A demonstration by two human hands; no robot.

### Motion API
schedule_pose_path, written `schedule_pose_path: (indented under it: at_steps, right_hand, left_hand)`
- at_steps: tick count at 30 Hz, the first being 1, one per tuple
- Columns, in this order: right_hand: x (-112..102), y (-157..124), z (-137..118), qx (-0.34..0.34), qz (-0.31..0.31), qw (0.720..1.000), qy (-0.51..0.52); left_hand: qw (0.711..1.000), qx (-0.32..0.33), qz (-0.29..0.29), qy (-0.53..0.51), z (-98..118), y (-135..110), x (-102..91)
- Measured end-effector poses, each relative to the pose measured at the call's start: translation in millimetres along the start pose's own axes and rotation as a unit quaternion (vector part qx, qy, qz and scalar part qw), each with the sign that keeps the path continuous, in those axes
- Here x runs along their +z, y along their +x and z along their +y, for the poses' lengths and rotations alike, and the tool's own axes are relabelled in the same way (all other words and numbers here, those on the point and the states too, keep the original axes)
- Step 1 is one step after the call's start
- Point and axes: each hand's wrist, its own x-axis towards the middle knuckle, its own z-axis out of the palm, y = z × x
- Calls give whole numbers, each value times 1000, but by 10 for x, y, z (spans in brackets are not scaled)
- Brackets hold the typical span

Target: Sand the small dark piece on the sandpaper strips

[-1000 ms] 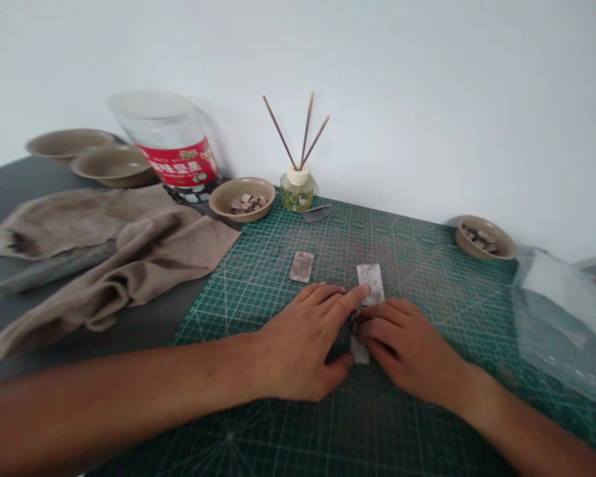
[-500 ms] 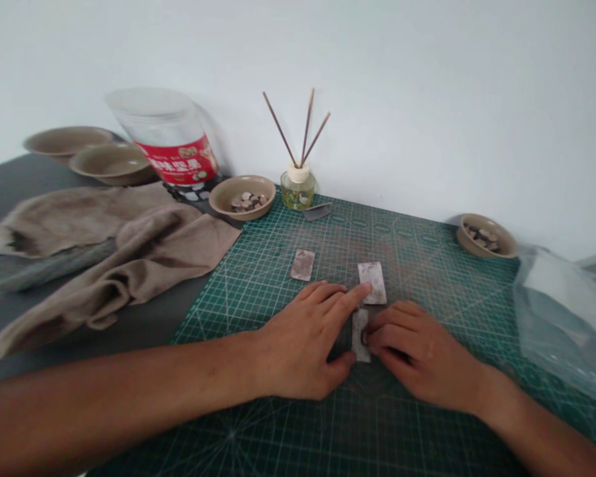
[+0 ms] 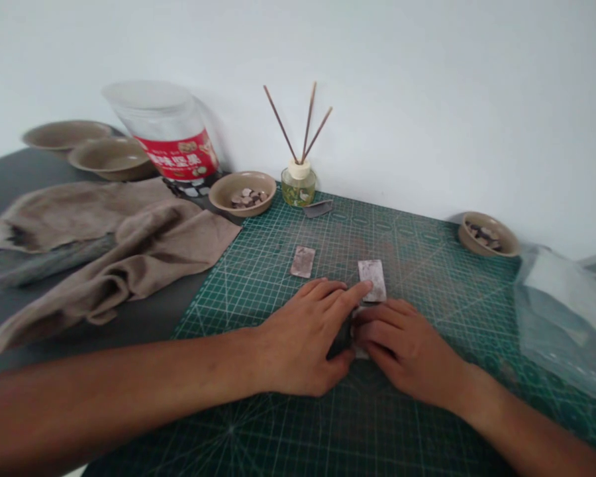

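My left hand (image 3: 310, 338) lies with its fingers stretched out over the green cutting mat (image 3: 273, 424), the index fingertip resting on a whitish rectangular piece (image 3: 373, 270) with dark smudges. Between its thumb and index finger a dark patch (image 3: 344, 336) shows. Beside it, my right hand (image 3: 407, 341) has its fingers bunched together over a second worn whitish strip (image 3: 361, 354), mostly covered now. Whatever those fingertips pinch is hidden. Farther left on the mat lies a smaller brownish rectangular piece (image 3: 302, 262).
Small bowls of pale and dark chips stand at back left (image 3: 243, 192) and right (image 3: 487, 235). A reed diffuser (image 3: 298, 185) and folded grey scrap (image 3: 318, 209) sit near the wall. Leftward are brown cloths (image 3: 144, 258), a plastic jar (image 3: 176, 156) and two bowls; a clear bag (image 3: 556, 318) lies right.
My right hand has slid slightly left and up across the strip, covering more of it. My left hand keeps its place. The whole view has shifted a little.
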Motion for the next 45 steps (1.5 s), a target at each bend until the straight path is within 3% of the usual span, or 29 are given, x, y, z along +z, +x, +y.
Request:
schedule_pose_path:
  at_steps: [3, 7, 13, 18, 23, 29, 34, 39, 45]
  right_hand:
    - [-22, 0, 26, 19, 8, 1000, -16]
    - [-51, -33, 13, -15, -30, 999, 36]
    - [0, -8, 19, 17, 11, 1000, -3]
    - [-15, -24, 8, -15, -24, 999, 35]
    - [-17, -14, 25, 15, 12, 1000, -18]
    - [-63, -42, 6, -28, -42, 999, 0]
    - [-62, -23, 57, 7, 0, 999, -42]
    - [-88, -51, 24, -20, -50, 998, 13]
    - [-28, -9, 30, 10, 10, 1000, -13]
  left_hand:
    - [1000, 1, 6, -3, -2, -2, 1]
    - [1000, 4, 5, -9, -3, -4, 6]
    - [1000, 2, 10, -5, -9, 0, 15]
    - [1000, 5, -1, 1, -7, 1, 8]
    - [1000, -1, 9, -5, -1, 1, 7]
    - [1000, 6, 3, -5, 1, 3, 7]
    - [1000, 2, 7, 6, 2, 4, 5]
    - [1000, 8, 2, 8, -2, 4, 7]
    - [1000, 5, 5, 7, -1, 7, 6]
